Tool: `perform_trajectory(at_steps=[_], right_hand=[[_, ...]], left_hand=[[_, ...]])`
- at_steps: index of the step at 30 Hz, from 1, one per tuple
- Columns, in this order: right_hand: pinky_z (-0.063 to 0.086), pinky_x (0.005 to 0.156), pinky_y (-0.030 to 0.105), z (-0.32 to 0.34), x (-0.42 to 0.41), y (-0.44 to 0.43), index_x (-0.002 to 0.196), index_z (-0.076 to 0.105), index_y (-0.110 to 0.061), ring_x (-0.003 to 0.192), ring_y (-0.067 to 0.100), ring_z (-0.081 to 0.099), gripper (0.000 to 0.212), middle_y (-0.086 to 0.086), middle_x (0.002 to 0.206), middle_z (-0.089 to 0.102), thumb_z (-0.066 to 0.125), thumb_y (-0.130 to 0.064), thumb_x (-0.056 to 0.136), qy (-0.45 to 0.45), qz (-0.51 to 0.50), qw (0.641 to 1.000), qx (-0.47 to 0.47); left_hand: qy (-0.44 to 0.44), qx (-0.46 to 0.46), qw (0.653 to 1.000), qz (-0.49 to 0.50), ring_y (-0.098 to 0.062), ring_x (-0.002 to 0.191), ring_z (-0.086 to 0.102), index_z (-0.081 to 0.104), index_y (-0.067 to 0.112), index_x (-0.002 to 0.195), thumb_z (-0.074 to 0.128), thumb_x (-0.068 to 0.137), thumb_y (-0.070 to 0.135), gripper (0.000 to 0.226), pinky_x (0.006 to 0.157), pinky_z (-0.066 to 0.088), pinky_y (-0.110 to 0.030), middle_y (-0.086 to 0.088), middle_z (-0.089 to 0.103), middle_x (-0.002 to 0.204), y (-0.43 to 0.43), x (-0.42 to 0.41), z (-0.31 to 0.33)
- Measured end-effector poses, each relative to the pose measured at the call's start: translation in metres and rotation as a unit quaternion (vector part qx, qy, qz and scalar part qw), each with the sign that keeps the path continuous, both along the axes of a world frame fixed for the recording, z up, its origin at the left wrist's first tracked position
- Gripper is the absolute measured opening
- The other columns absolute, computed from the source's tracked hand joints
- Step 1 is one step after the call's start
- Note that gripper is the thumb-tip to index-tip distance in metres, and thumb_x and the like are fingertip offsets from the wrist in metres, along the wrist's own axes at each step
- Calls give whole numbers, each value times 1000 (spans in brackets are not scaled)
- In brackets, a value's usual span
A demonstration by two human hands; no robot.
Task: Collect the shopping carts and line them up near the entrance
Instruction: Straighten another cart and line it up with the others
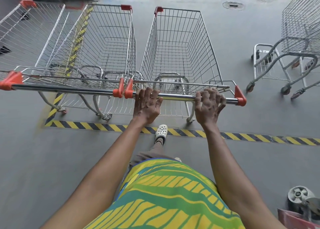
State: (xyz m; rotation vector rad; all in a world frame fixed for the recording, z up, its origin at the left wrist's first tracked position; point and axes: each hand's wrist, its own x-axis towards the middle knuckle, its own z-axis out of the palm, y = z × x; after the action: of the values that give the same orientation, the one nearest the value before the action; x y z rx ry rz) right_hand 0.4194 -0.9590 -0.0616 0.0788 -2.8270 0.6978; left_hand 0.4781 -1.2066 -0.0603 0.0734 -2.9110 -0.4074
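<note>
Chrome-wire shopping cart with red corner caps (180,43) stands just beyond the yellow-and-black floor tape (251,136), beside a matching parked cart (107,43). The left hand (147,105) and right hand (208,105) curl round its steel handle bar (178,97); push evenly so both handles align.

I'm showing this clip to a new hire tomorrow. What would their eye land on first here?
The left hand and right hand grip the steel handle of the centre cart, in mid-frame. A second cart stands close on its left, red-capped handles in line. A yellow-and-black floor stripe runs across beneath, and a lone cart stands apart at far right.
</note>
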Motion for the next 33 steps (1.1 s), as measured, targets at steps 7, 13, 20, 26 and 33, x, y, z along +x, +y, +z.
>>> perform_trajectory(at_steps=[7, 13, 20, 26, 33], right_hand=[[14, 117, 46, 2, -2, 0, 107, 64, -23, 140, 23, 38, 35, -2, 128, 55, 38, -45, 105, -4, 5, 1000, -5], [12, 117, 44, 1, -3, 2, 107, 65, -24, 139, 22, 38, 36, -3, 128, 54, 37, -47, 105, -8, 5, 1000, 3], [11, 117, 42, 1, 0, 3, 104, 64, -26, 136, 20, 40, 35, -6, 124, 55, 37, -47, 105, -6, 7, 1000, 6], [18, 117, 46, 2, 3, 3, 103, 66, -24, 134, 20, 44, 34, -5, 120, 61, 38, -44, 106, 17, 16, 999, -38], [26, 116, 49, 4, 10, -4, 112, 68, -20, 142, 22, 42, 26, -2, 130, 63, 49, -36, 105, 91, 41, 990, -98]], left_hand=[[4, -7, 1000, 8, -27, 107, 45, 54, 21, 121, 35, 102, 44, 36, 106, 34, -50, -4, 50, 117, 1, -2, 1], [-2, 4, 1000, 11, -25, 109, 42, 52, 22, 119, 35, 102, 44, 33, 109, 30, -48, -3, 48, 117, 5, -2, 4], [15, 19, 1000, 4, -23, 107, 42, 53, 24, 117, 40, 103, 42, 26, 108, 26, -42, 0, 46, 114, 4, 1, 5], [38, 68, 996, 35, -25, 106, 44, 65, 20, 118, 47, 98, 44, 36, 99, 39, -45, -6, 53, 115, 6, 3, 11], [147, 58, 987, 39, -31, 118, 50, 70, 18, 120, 60, 96, 29, 28, 105, 38, -45, -10, 57, 123, 22, 25, 20]])
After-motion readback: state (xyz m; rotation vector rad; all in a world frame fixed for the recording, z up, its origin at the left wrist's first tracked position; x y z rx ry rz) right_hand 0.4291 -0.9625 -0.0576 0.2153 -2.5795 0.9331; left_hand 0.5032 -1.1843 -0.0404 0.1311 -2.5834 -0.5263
